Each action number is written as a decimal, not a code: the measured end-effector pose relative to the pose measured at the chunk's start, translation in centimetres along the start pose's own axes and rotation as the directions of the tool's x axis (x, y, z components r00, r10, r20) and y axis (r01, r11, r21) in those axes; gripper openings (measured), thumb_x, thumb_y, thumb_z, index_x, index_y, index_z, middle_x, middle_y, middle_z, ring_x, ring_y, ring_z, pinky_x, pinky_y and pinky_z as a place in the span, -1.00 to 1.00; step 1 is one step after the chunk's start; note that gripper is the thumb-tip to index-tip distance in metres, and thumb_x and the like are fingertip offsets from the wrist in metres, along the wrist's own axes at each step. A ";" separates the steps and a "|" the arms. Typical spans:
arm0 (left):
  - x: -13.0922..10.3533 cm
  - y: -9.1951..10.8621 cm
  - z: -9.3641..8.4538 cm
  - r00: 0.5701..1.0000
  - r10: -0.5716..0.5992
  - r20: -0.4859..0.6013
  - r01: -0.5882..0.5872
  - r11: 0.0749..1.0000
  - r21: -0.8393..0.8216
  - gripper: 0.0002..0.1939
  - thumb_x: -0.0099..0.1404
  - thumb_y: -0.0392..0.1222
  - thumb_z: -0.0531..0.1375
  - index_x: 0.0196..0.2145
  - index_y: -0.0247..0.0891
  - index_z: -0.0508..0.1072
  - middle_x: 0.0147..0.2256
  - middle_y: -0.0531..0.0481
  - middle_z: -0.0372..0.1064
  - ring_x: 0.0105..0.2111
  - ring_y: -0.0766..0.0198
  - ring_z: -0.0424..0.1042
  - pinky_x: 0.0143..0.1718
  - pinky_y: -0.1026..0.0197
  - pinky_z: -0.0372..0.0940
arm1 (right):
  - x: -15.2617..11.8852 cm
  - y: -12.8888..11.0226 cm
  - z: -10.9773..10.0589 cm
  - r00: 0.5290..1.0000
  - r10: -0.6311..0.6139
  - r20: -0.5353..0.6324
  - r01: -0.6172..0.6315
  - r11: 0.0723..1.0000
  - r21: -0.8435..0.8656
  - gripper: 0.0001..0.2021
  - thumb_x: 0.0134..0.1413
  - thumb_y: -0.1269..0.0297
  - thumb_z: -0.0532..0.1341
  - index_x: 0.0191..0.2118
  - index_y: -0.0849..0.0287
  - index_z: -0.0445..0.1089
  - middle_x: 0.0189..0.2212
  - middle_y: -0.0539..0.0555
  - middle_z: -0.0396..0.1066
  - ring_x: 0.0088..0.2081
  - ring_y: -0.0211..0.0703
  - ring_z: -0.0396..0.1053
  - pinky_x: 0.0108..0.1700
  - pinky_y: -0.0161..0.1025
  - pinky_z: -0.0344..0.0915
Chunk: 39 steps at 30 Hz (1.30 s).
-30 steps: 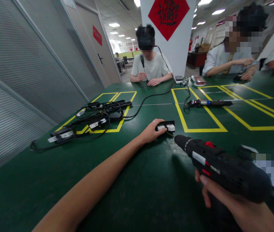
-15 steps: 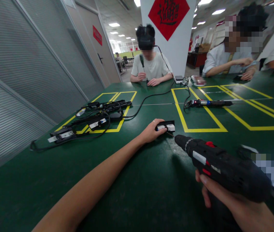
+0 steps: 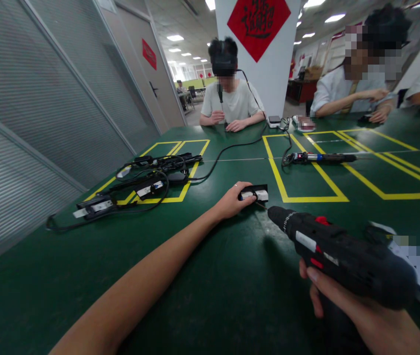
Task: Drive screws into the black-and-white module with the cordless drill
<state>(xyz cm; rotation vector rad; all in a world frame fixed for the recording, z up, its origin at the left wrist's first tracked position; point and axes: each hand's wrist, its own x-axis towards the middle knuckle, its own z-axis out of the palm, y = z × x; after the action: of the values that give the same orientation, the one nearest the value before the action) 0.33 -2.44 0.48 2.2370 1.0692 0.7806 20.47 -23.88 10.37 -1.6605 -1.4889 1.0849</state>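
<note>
My left hand point(image 3: 236, 199) is closed on a small black casing with a white part point(image 3: 260, 195), holding it against the green table point(image 3: 202, 276). The thumb lies across its near side, and the fingers partly hide its left end. In my right hand point(image 3: 346, 296) is a black cordless drill point(image 3: 339, 254) with red switches, gripped by its handle. Its thin bit point(image 3: 260, 205) points left toward the casing's near side; whether the tip touches it I cannot tell.
Several black casings with cables point(image 3: 150, 182) lie at the left. A pen-shaped electric screwdriver point(image 3: 324, 158) rests beyond the drill, within yellow tape lines point(image 3: 317, 199). Across the table a person point(image 3: 232, 101) holds a screwdriver point(image 3: 221, 96); another person point(image 3: 354, 93) sits at right.
Both my hands, the drill and the casing stay practically where they were. The screwdriver held by the person opposite has tilted slightly to the right.
</note>
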 end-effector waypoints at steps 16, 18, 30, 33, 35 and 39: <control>0.0 0.1 -0.1 1.000 -0.001 0.006 0.001 1.000 0.010 -0.52 0.23 -0.01 0.11 0.06 -0.26 0.26 -0.02 -0.13 0.27 -0.02 0.16 0.31 0.07 0.10 0.21 | -0.2 2.0 -0.1 1.000 -0.023 0.011 0.023 1.000 0.014 -0.77 0.20 0.12 0.13 -0.29 0.13 0.46 -0.35 0.00 0.51 -0.39 -0.21 0.47 -0.32 -0.20 0.42; 0.0 0.2 -0.2 1.000 -0.006 0.009 0.006 1.000 0.013 -0.52 0.23 -0.01 0.11 0.06 -0.26 0.25 -0.02 -0.13 0.27 -0.02 0.16 0.31 0.07 0.10 0.21 | -0.1 2.0 -0.2 1.000 -0.023 -0.002 0.023 1.000 0.010 -0.71 0.12 0.04 0.16 -0.46 0.09 0.49 -0.50 -0.01 0.52 -0.43 -0.12 0.49 -0.32 -0.17 0.44; 0.0 -0.1 0.0 1.000 0.001 -0.003 -0.001 1.000 0.019 -0.50 0.23 0.00 0.11 0.07 -0.27 0.24 -0.01 -0.13 0.27 -0.01 0.17 0.30 0.08 0.10 0.20 | 0.2 1.8 -0.3 0.998 0.061 0.023 -0.056 0.986 -0.158 -0.55 0.05 -0.04 0.10 -0.74 0.05 0.35 -0.52 0.07 0.57 -0.38 -0.02 0.53 -0.27 -0.23 0.44; -0.1 0.0 -0.1 1.000 -0.002 0.001 0.002 1.000 0.018 -0.49 0.23 0.01 0.10 0.07 -0.27 0.24 -0.01 -0.14 0.27 -0.01 0.15 0.30 0.07 0.09 0.20 | 0.2 1.7 -0.3 0.997 0.078 0.009 -0.076 0.989 -0.129 -0.61 0.02 -0.01 0.14 -0.69 0.04 0.39 -0.56 0.05 0.55 -0.41 -0.04 0.52 -0.29 -0.25 0.43; -0.1 0.0 -0.1 1.000 -0.001 0.001 0.001 1.000 0.014 -0.50 0.23 0.01 0.10 0.07 -0.28 0.25 -0.01 -0.15 0.27 -0.01 0.15 0.30 0.07 0.09 0.20 | 0.2 1.7 -0.2 0.995 0.096 0.022 -0.093 0.991 -0.098 -0.62 0.02 0.01 0.14 -0.70 0.04 0.41 -0.59 0.05 0.54 -0.43 -0.05 0.51 -0.28 -0.26 0.42; 0.0 -0.1 0.0 1.000 0.007 0.000 -0.007 1.000 0.008 -0.51 0.22 0.00 0.11 0.06 -0.26 0.25 -0.01 -0.14 0.26 0.00 0.15 0.29 0.08 0.09 0.19 | 0.5 2.3 0.3 0.996 0.080 0.031 -0.080 0.997 -0.022 -0.51 0.05 -0.02 0.09 -0.80 0.05 0.31 -0.67 0.05 0.49 -0.53 -0.11 0.48 -0.39 -0.26 0.39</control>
<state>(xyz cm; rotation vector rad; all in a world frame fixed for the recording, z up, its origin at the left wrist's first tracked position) 0.27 -2.39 0.42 2.2488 1.0667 0.7811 21.23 -23.74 8.15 -1.7376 -1.4693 1.1477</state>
